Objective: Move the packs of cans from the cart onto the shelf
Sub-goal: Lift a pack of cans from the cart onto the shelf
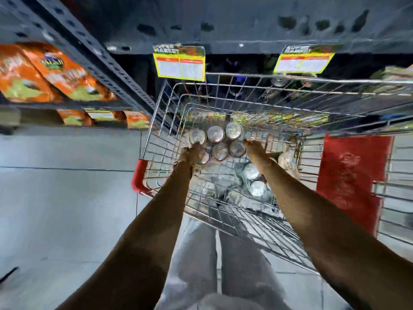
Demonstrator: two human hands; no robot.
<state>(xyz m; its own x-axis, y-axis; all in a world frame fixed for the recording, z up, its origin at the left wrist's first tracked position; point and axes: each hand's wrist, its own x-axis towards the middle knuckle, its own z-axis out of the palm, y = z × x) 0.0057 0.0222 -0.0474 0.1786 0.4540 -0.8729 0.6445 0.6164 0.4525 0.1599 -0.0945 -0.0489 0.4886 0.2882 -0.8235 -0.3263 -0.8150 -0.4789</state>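
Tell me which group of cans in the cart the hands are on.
The far six-pack, farther from the person: left hand and right hand flank it. The other cans, nearer the person and lower in the cart, are untouched.

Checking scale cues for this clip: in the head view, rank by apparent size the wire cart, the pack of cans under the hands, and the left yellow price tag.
1. wire cart
2. pack of cans
3. left yellow price tag, close to the pack in apparent size and nearer the camera, so true order is unsure.
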